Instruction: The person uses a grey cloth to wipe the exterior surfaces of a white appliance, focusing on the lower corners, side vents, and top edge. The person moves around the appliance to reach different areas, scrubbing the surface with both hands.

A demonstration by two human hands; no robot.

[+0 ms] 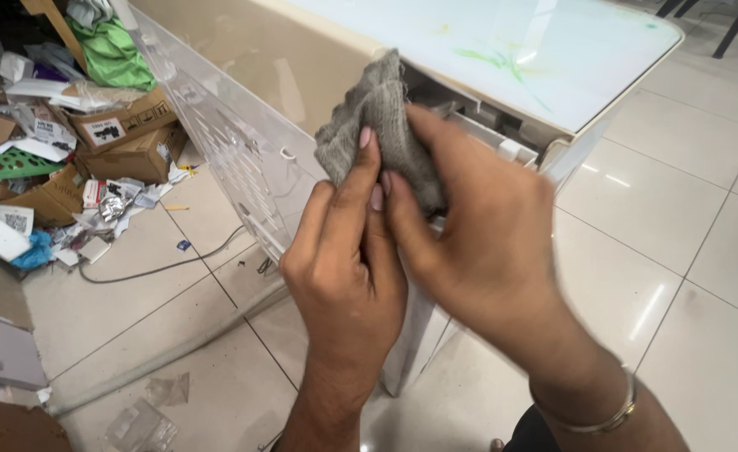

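A grey knitted cloth [379, 117] is bunched up in front of the corner of a white appliance [553, 50] with a glossy top. My left hand [344, 268] pinches the cloth's lower edge between thumb and fingers. From the right, my right hand [486, 234] grips the cloth too, its fingers wrapped round the cloth's right side. The two hands touch each other at the fingertips. A thin metal bangle [595, 423] sits on my right wrist.
A clear plastic panel [218, 125] with slots leans against the appliance's left side. Cardboard boxes [130, 138], papers, a green cloth [114, 54] and scraps litter the tiled floor at left. A grey cable [160, 269] and a hose [176, 347] cross the floor. Chair legs [733, 25] stand top right.
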